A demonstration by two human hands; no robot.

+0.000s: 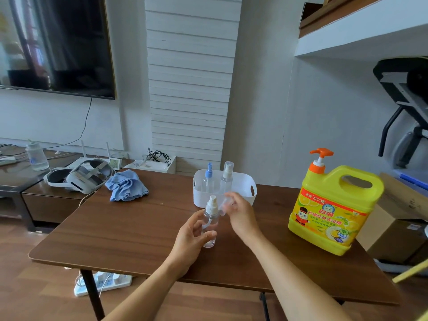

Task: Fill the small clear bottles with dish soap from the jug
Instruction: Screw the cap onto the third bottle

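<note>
A small clear bottle (211,224) with a white spray top stands upright on the brown table (129,230), and my left hand (191,239) is wrapped around its body. My right hand (240,215) holds the bottle's clear cap (225,203) just to the right of the spray top. A white basket (246,181) behind them holds two more clear bottles, one with a blue pump (209,179), one with a clear cap (227,176). The yellow dish soap jug (333,212) with an orange pump stands at the right.
A blue cloth (126,185) lies at the table's far left. A VR headset (78,176) and a water bottle (37,156) sit on the low cabinet at left. A power strip (104,283) lies on the floor under the table. Cardboard boxes (393,230) stand at right.
</note>
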